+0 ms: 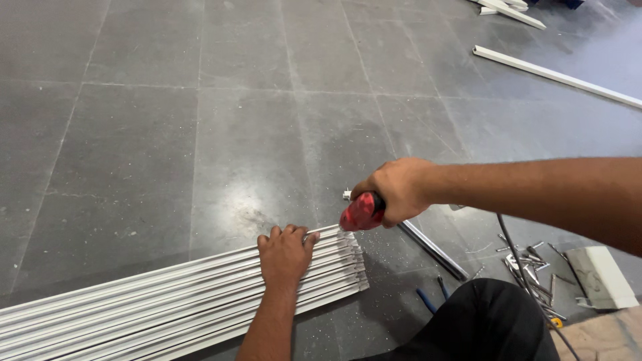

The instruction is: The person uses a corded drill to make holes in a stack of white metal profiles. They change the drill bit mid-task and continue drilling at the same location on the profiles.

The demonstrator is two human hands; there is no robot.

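Fingers (294, 235) pressing white strips (167, 304), red-handled tool (362, 211) gripped

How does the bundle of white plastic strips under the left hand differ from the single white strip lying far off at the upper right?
The bundle of white plastic strips holds many pieces side by side, pressed by the left hand; the single white strip lies alone, untouched. The bundle is near; the single strip far. Both rest on the grey tiled floor.
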